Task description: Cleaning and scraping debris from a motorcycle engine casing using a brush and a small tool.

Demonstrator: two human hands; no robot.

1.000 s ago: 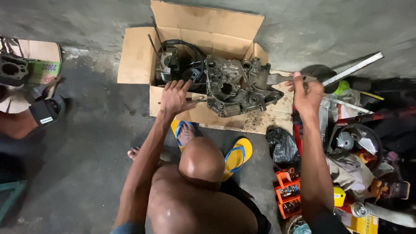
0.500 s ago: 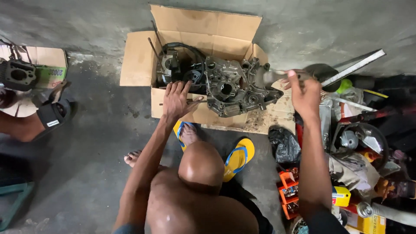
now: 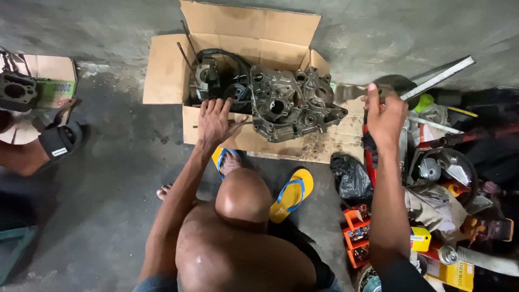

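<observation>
My right hand [image 3: 385, 116] is curled around a dark handle-like tool [image 3: 397, 86], fingers wrapped tight on it, up by the right end of the flattened cardboard [image 3: 330, 143]. My left hand [image 3: 215, 121] lies flat with fingers spread, pressing on the front edge of the open cardboard box [image 3: 254, 27], and it touches a thin metal rod [image 3: 238, 124] that lies across that edge; whether it actually pinches the rod I cannot tell.

The engine crankcase [image 3: 294, 103], grey and greasy, sits just beyond my left hand, half in the box and half on the cardboard. Deeper in the box lie a cylinder block [image 3: 208, 75] with long studs and a looped black hose [image 3: 227, 54].

To my right, an orange parts tray [image 3: 354, 238] holds small dark hardware, just beside a black plastic bag [image 3: 351, 176]. Beyond it a heap of engine covers, rags and cans crowds the floor.

Yellow and blue sandals [image 3: 292, 194] are under my knee. At the far left another person's hand [image 3: 57, 116] is near a dark engine part [image 3: 16, 92] resting on a second cardboard box [image 3: 59, 67].
</observation>
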